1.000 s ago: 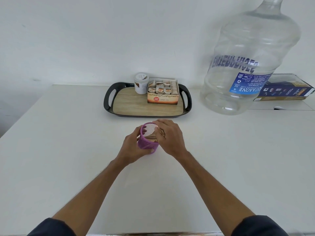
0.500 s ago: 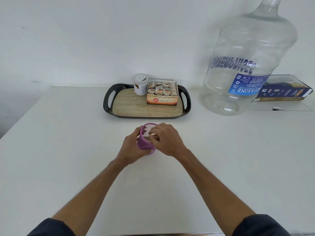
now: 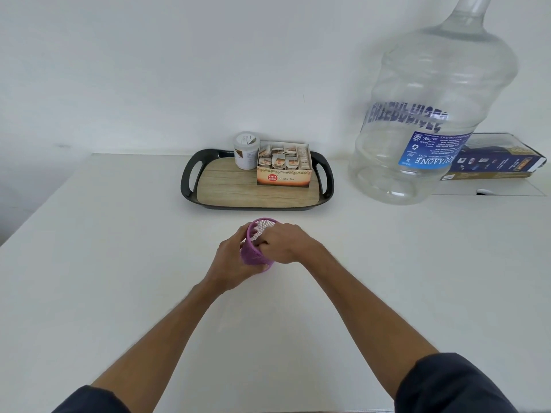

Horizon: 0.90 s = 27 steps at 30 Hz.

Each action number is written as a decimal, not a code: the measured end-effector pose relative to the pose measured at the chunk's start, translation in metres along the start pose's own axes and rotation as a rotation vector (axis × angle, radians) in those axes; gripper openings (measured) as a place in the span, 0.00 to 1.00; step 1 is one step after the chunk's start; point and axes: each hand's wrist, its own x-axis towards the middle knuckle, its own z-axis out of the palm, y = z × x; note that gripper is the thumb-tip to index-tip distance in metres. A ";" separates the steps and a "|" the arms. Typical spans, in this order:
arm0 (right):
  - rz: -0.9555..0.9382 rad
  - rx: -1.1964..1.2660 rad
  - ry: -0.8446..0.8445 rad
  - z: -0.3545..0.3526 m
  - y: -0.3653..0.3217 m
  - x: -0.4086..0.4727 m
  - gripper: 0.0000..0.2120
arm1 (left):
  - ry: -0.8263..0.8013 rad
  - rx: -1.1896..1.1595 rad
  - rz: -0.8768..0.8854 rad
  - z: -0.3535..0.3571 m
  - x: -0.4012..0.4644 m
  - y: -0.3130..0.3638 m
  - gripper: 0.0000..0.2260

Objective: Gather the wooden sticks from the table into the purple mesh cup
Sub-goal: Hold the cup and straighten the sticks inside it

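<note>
- I take the black-handled tray (image 3: 190, 186) as my landmark; it sits at the far edge of the white table (image 3: 89, 263), close against the plain white wall (image 3: 149, 70).
- On the tray's wood-look floor I see a small white jar (image 3: 246, 150) at the back, and a tea-bag box (image 3: 284, 165) touching it on the right.
- Right of the tray a large clear water jug (image 3: 432, 114) leans in the view, its blue label printed upside down.
- Behind the jug, further right of the tray, a dark blue flat box (image 3: 501, 163) lies on the table.
- The purple mesh cup (image 3: 255, 254) is just in front of the tray, tilted with its mouth towards the tray.
- My left hand (image 3: 231, 260) grips the cup, fingers curled round its wall from the left.
- My right hand (image 3: 286, 242) is at the cup's mouth, fingers bent inwards over the rim; I cannot tell whether they pinch anything.
- The sticks are hidden from me here; I cannot make them out inside the cup.
- Dark sleeves (image 3: 447, 386) show at the near edge.
</note>
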 end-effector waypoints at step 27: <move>0.350 0.766 0.609 0.039 -0.003 -0.038 0.41 | 0.112 0.097 -0.030 0.006 0.003 -0.008 0.41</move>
